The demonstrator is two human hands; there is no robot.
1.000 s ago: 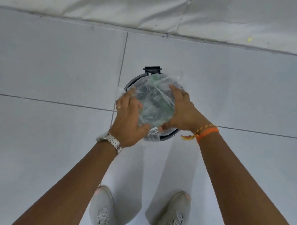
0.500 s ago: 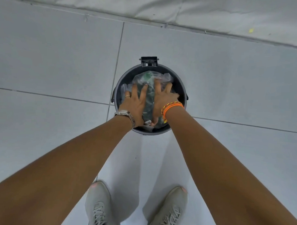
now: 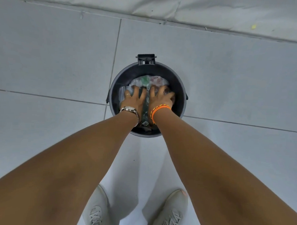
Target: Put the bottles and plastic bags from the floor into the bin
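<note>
Pale grey floor tiles (image 3: 229,81) are spreading out below a white sheet along the far edge. A crumpled clear plastic bag holding green bottles (image 3: 146,82) is sitting inside the round black plastic bin (image 3: 180,83). The left hand (image 3: 135,99) and right hand (image 3: 160,99) are pressing it down, fingers splayed apart and flat, not clamped. This looks like the packing-down step; next, both hands need lifting clear without dragging the bag out.
</note>
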